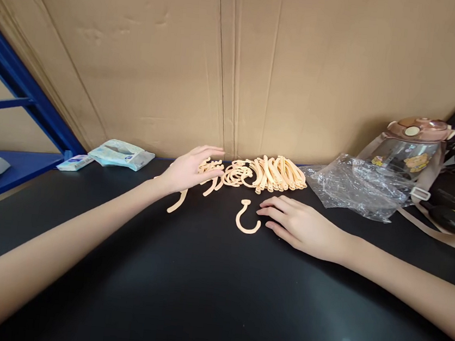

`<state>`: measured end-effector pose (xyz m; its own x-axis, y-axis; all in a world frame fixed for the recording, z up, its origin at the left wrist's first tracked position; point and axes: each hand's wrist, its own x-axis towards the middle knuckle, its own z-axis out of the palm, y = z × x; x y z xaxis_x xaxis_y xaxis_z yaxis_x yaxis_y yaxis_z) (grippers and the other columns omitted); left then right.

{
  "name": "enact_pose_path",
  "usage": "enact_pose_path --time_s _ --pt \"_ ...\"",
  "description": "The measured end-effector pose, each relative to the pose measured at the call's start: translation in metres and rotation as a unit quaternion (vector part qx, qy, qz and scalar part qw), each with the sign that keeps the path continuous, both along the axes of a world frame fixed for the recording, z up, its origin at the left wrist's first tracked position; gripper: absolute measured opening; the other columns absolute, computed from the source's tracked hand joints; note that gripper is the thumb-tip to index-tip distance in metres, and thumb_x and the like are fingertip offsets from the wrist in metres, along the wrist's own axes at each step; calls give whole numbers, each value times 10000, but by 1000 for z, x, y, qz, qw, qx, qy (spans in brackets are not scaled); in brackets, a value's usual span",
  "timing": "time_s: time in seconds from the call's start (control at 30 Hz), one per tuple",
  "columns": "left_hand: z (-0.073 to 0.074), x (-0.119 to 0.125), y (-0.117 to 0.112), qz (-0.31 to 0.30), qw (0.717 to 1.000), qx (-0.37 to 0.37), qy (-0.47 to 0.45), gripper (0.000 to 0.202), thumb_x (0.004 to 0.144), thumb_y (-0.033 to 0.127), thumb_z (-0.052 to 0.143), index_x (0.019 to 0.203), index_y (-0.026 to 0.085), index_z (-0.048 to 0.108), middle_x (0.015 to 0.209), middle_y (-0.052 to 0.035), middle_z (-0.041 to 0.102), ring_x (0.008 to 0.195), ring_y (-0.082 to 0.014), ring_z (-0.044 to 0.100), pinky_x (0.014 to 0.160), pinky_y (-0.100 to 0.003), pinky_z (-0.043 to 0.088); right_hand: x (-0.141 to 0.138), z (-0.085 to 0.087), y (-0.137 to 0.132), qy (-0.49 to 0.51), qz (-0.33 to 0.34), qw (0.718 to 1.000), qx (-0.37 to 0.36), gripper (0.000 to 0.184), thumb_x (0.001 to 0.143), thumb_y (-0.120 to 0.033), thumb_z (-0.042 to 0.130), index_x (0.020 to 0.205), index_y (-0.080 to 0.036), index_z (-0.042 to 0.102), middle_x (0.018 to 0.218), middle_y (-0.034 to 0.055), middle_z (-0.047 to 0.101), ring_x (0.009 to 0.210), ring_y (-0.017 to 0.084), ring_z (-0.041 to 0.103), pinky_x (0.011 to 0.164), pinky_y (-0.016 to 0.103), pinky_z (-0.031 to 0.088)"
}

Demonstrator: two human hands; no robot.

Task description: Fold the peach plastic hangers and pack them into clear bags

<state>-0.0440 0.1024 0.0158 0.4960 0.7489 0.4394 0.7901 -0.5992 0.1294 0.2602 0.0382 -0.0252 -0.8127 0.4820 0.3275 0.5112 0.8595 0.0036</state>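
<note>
Black, smooth-topped bench (154, 304): our bare left hand (189, 169) and right hand (303, 228), one pale-peach, plastic-looking curved hook (240, 220) lying between, nearer the right.

Both hands look released. The left hangs, fingers extended, at the left end of a long heap of pale-peach, curved plastic-looking parts (280, 174); whether it touches any, we cannot tell. The right lies low, fingers loosely bent and grasping nothing we can see, fingertips just beside the hook. Smallest, the hook sits alone on our side of the heap, right of the left hand: long axis running away from us, flat head at the far end, bend nearest us, free tip and gap facing the right hand.
</note>
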Motion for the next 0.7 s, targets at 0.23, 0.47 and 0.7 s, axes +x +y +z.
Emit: enact_pose_path --time_s 0.23,0.47,0.7 --pt "-12 -88 -51 121 970 -199 75 984 647 741 663 1473 316 340 1607 -117 197 1468 -397 148 1119 -607 254 0 -1 0 7 -3 1000 1 314 991 -282 384 1171 -171 616 1162 110 627 1052 230 618 932 426 521" --pt "-23 -83 -33 108 983 -148 23 626 865 638 460 1345 238 493 1421 -104 500 1308 -303 469 1080 -450 386 -1 0 1 8 -4 1000 -1 312 993 -285 377 1165 -171 611 1158 108 624 1052 226 612 928 410 519" --pt "-35 -66 -15 135 988 -68 -20 476 932 419 382 1339 176 422 1298 -125 524 1076 -245 604 916 -393 504 -2 1 0 -1 -7 1000 -6 316 995 -285 371 1165 -160 606 1164 112 619 1046 227 606 923 416 518"
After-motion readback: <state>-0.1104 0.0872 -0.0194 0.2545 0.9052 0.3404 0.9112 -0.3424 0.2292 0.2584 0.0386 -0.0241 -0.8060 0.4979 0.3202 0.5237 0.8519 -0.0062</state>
